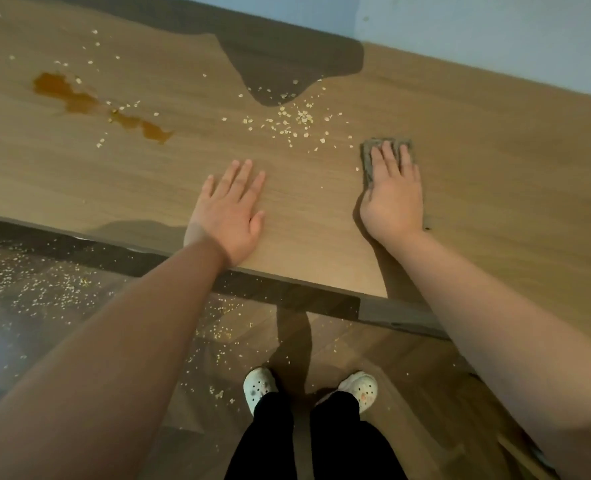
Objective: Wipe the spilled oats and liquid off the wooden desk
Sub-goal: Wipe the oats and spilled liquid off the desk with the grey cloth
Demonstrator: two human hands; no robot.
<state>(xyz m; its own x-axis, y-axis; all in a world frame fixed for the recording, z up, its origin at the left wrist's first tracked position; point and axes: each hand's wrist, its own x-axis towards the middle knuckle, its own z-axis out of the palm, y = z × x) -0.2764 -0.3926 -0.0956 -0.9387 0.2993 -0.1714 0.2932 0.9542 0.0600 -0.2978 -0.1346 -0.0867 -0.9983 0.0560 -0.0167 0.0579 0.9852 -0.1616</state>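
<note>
head view: right hand lies flat, fingers straight, pressing a grey cloth on the wooden desk; left hand rests open, empty. wiping looks barely started. next move likely: sweep left through the oats, then the amber liquid at far left.

Dim, warm light — the desk reads an even tan. A hard-edged dark shadow lies along its far edge at upper centre; a softer one sits at the near edge, left of centre. The floor at lower left is darker, with a pale bluish sheen. The left forearm is shaded, the right forearm brighter. Wide-angle distortion bows the desk edges and swells both forearms toward the lower corners — detail is soft.
</note>
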